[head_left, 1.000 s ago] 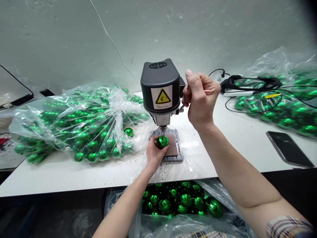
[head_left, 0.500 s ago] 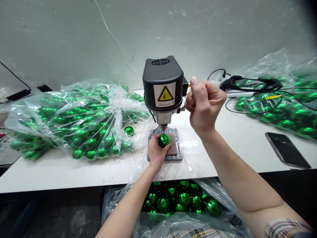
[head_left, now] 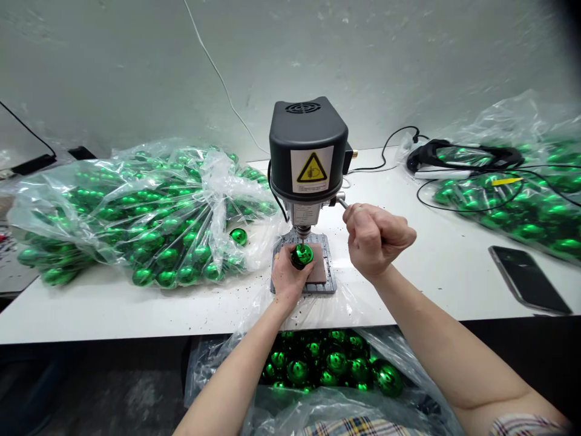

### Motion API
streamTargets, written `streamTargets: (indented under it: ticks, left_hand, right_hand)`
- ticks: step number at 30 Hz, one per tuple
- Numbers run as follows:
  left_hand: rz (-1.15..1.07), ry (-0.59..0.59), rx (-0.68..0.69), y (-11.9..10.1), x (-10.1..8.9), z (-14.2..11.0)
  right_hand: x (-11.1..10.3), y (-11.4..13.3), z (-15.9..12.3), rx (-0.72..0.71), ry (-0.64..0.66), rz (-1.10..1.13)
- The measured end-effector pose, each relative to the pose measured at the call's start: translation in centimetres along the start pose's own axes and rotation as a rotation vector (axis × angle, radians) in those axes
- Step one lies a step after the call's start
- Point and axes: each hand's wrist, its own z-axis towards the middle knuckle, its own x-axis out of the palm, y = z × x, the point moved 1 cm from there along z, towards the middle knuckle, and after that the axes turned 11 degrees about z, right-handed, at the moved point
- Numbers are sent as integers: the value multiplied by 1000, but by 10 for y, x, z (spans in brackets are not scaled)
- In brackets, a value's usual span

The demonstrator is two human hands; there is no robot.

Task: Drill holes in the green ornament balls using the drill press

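Observation:
A small bench drill press (head_left: 308,151) with a dark motor housing and a yellow warning label stands on the white table. My left hand (head_left: 288,275) is closed around a shiny green bauble (head_left: 303,255), keeping it on the brown board (head_left: 318,266) over the drill's grey base (head_left: 329,286). The bit points down at the top of the bauble; whether it has entered cannot be made out. My right hand (head_left: 379,237) is wrapped round the feed lever (head_left: 342,203) at the drill's right side, with most of the lever hidden in the fist.
A clear bag of green baubles (head_left: 158,224) lies at left, with one loose bauble (head_left: 238,236) beside it. Another open bag (head_left: 333,360) sits below the table edge. At right are a bagged pile (head_left: 503,206), cables, a black strap (head_left: 467,154) and a phone (head_left: 529,278).
My right hand has come down and swung the feed lever lower. My left hand keeps the bauble under the bit. The view has shifted slightly.

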Motion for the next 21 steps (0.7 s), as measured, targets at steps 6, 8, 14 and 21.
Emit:
streamTargets:
  ticks: [6, 8, 14, 21]
  left_hand:
    - [72, 27, -8, 1, 0, 0]
    - [104, 36, -15, 2, 1, 0]
    - [138, 31, -21, 4, 4, 3]
    - [173, -11, -1, -19, -21, -15]
  right_hand:
    - [-7, -7, -7, -120, 85, 22]
    - [-8, -8, -10, -158, 132, 51]
    - [7, -1, 12, 17, -51, -8]
    - [35, -3, 88, 602, -305, 79]
